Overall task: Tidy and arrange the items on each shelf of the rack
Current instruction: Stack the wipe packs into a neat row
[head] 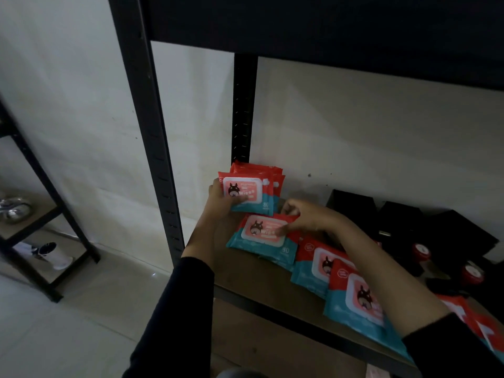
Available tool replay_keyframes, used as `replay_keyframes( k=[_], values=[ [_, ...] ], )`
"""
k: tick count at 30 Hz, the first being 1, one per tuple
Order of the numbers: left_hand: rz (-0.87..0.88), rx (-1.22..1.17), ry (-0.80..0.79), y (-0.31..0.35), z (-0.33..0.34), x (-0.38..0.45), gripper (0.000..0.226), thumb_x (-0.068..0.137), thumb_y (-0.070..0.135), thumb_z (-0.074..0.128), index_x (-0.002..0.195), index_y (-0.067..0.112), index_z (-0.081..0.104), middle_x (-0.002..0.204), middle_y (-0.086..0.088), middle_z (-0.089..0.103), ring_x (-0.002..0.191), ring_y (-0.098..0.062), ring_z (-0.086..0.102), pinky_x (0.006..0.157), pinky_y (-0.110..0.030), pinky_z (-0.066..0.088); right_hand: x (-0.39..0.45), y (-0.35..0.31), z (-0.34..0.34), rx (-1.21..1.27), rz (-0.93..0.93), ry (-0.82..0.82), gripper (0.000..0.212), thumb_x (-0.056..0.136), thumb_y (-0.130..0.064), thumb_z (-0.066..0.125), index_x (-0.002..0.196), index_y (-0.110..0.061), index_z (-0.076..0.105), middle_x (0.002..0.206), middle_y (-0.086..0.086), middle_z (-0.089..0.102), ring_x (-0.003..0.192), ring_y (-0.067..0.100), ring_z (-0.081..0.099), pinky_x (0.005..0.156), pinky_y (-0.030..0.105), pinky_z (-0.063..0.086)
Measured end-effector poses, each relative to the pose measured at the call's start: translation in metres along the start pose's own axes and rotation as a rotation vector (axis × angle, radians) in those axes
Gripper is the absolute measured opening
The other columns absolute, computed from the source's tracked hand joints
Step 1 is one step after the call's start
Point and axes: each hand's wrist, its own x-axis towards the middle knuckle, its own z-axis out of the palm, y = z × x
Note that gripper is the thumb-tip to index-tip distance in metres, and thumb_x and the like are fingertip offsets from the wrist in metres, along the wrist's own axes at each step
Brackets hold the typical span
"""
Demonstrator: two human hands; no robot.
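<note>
left hand (222, 204) grips upright wipes pack (246, 193) against stack behind; right hand (302, 218) pinches flat wipes pack (263, 237) just below, on shelf (261, 282).

shelf (272, 279): brown board, lower centre | on it: wipes packs (321, 268) flat, centre to lower right | black boxes (403, 222) at right | red-lidded jars (421, 251) beside them
</note>
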Motion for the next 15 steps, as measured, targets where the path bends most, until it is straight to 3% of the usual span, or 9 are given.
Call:
replay_keyframes(
  k=[3,5,7,10,13,15],
  values=[
    [0.036,0.004,-0.039,0.011,0.005,0.000,0.061,0.074,0.001,0.076,0.122,0.006,0.039,0.120,-0.016,0.055,0.104,-0.026,0.065,0.065,-0.024,0.058,-0.004,0.003,-0.004,0.092,0.077,-0.033,0.049,0.075,-0.025,0.081,0.115,-0.018,0.053,0.118,0.001,0.061,0.098,0.016,0.063,0.072,0.025,0.054],
    [0.086,0.016,-0.036,0.013,0.009,-0.001,0.047,0.079,-0.011,0.066,0.115,0.002,0.038,0.105,-0.011,0.060,0.089,-0.013,0.070,0.055,-0.015,0.054,-0.008,0.004,-0.010,0.132,0.105,-0.076,0.051,0.076,-0.021,0.080,0.119,-0.016,0.054,0.121,0.002,0.061,0.099,0.016,0.063,0.072,0.024,0.055],
    [0.106,0.031,-0.021,0.013,0.012,0.003,0.046,0.080,-0.010,0.066,0.114,0.007,0.041,0.102,-0.004,0.059,0.096,-0.018,0.069,0.054,-0.015,0.053,-0.011,0.003,-0.015,0.093,0.082,-0.077,0.050,0.075,-0.022,0.081,0.118,-0.018,0.055,0.119,0.000,0.061,0.101,0.016,0.062,0.074,0.025,0.054],
    [0.108,0.064,0.048,0.012,0.011,0.006,0.049,0.078,-0.006,0.070,0.118,0.008,0.046,0.106,-0.004,0.058,0.093,-0.022,0.065,0.049,-0.012,0.050,-0.010,-0.003,-0.017,0.011,-0.040,0.041,0.044,0.074,-0.024,0.081,0.111,-0.022,0.057,0.110,-0.007,0.060,0.097,0.012,0.061,0.073,0.024,0.051],
    [0.090,-0.080,0.097,0.010,0.014,0.001,0.034,0.086,-0.008,0.059,0.114,0.009,0.047,0.090,0.002,0.059,0.066,-0.005,0.068,0.044,-0.010,0.047,0.002,-0.011,-0.009,-0.004,-0.147,0.206,0.041,0.073,-0.024,0.082,0.105,-0.025,0.057,0.116,-0.006,0.061,0.102,0.015,0.062,0.081,0.032,0.055],
    [0.070,-0.169,0.128,0.010,0.015,-0.005,0.023,0.094,0.000,0.051,0.117,0.006,0.048,0.093,-0.002,0.062,0.057,0.001,0.066,0.045,-0.012,0.048,0.012,-0.015,-0.002,-0.027,-0.198,0.309,0.041,0.072,-0.024,0.082,0.102,-0.027,0.055,0.122,-0.005,0.061,0.108,0.018,0.061,0.086,0.038,0.056]
  ],
)
